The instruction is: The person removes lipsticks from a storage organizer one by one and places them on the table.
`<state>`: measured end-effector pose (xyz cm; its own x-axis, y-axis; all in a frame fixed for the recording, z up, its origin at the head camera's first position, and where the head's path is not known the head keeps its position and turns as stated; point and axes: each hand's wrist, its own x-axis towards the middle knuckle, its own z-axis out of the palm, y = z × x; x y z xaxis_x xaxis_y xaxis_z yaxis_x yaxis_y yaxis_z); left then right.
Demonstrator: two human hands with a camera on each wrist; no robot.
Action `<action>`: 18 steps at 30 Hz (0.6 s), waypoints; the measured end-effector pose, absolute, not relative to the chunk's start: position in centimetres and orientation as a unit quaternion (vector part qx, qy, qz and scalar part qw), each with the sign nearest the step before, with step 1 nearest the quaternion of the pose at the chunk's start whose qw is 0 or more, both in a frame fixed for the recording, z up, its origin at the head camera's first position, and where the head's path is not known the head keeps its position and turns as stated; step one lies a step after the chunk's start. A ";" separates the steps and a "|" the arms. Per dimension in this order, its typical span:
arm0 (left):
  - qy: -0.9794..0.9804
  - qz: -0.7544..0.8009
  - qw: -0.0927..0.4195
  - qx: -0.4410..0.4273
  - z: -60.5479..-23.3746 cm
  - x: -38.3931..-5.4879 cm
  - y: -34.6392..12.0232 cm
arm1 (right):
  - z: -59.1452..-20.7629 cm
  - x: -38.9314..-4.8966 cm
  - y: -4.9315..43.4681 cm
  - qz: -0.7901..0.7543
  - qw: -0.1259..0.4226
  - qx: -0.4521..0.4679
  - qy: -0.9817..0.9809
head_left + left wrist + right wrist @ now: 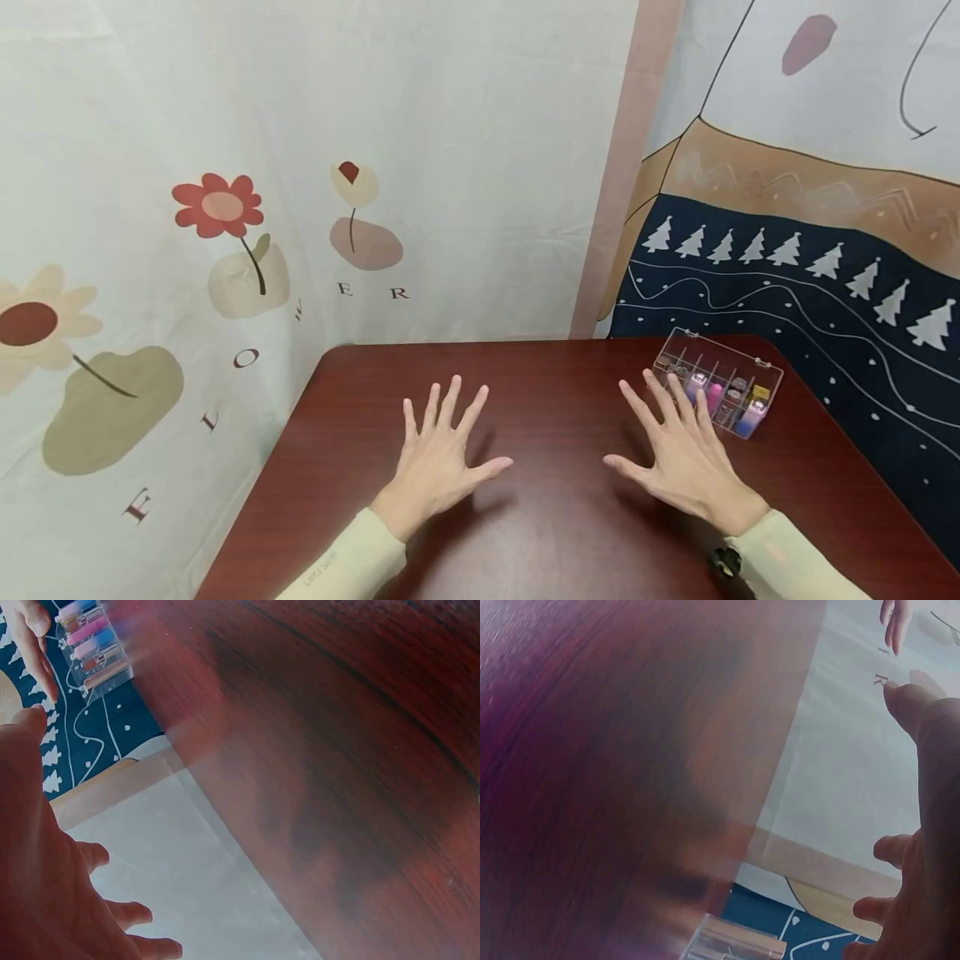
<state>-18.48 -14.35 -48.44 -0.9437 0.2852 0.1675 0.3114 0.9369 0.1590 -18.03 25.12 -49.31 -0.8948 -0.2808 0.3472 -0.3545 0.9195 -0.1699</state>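
Note:
Both hands hover palm-down above a dark red-brown table [555, 433], fingers spread and straight. The left hand [438, 467] is left of the middle and holds nothing. On the right side, the right hand [686, 458] also holds nothing. Just beyond its fingertips lies a clear plastic compartment box [738, 367], its lid seemingly raised at the back. Small pink, purple, blue and clear items fill several compartments; their exact kind is too small to tell. The right fingers overlap the box's near left part in the head view. In the left wrist view the box [112, 675] appears at the upper left.
A pale curtain with flower prints [217, 208] and letters hangs behind and to the left of the table. At the right hangs a dark blue cloth [825, 308] with white trees. A dark round object [726, 561] sits at the right sleeve's cuff.

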 end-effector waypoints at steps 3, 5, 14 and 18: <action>-0.981 -0.096 0.072 -0.152 -48.5 -18.4 -14.3 | -49.2 -18.1 25.6 0.118 0.169 0.162 -0.965; -0.981 -0.096 0.073 -0.151 -48.5 -18.5 -14.3 | -49.0 -18.2 26.0 0.120 0.174 0.160 -0.964; -0.980 -0.106 0.068 -0.155 -48.5 -18.8 -14.3 | -48.1 -19.7 29.2 0.118 0.170 0.126 -0.970; -0.979 -0.114 0.066 -0.154 -48.5 -18.8 -14.4 | -47.9 -20.5 31.2 0.122 0.172 0.111 -0.971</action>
<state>-18.83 -14.38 -48.46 -0.9441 0.2860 0.1638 0.3160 0.9268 0.2029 -20.55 31.18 -47.85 -0.9166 -0.1734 0.3604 -0.2569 0.9458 -0.1984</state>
